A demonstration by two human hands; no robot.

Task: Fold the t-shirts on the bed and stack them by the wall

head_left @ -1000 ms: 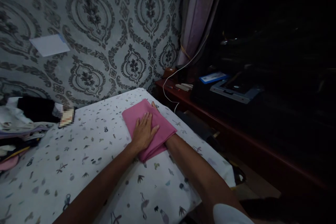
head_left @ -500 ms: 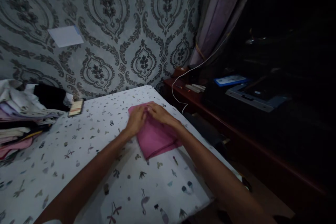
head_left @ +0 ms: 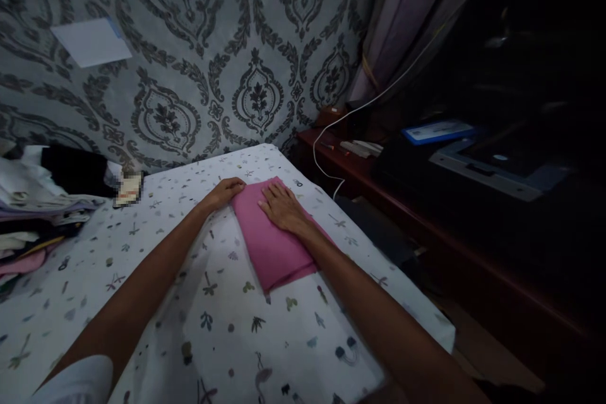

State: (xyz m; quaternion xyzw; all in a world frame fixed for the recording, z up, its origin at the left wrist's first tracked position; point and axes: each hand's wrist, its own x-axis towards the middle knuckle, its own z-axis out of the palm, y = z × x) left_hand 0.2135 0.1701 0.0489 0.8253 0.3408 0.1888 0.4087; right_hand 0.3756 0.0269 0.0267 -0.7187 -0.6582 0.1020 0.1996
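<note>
So, a folded pink cloth (head_left: 274,252) is laid out on the bed (head_left: 189,315), on a white sheet printed with little plants and animals. The right hand (head_left: 280,205) is pressed flat on the far half of the cloth, fingers spread and stretched out, nothing gripped. The left hand (head_left: 226,192) is parked at the cloth's far left corner with its fingers curled down against the edge. Whether the fabric is actually pinched there can't be made out, it's pretty dim.

Well off to the left of the cloth, a messy pile of clothes (head_left: 33,214) is stacked against the patterned wall, and a small blurred item (head_left: 127,189) is seen between the pile and the cloth. Up and to the left of the cloth, a sheet of paper (head_left: 89,42) is stuck on the wall. To the right of the cloth a dark red ledge (head_left: 379,186) is seen, with a white cable (head_left: 331,132) hung down over it from the curtain (head_left: 402,19).
</note>
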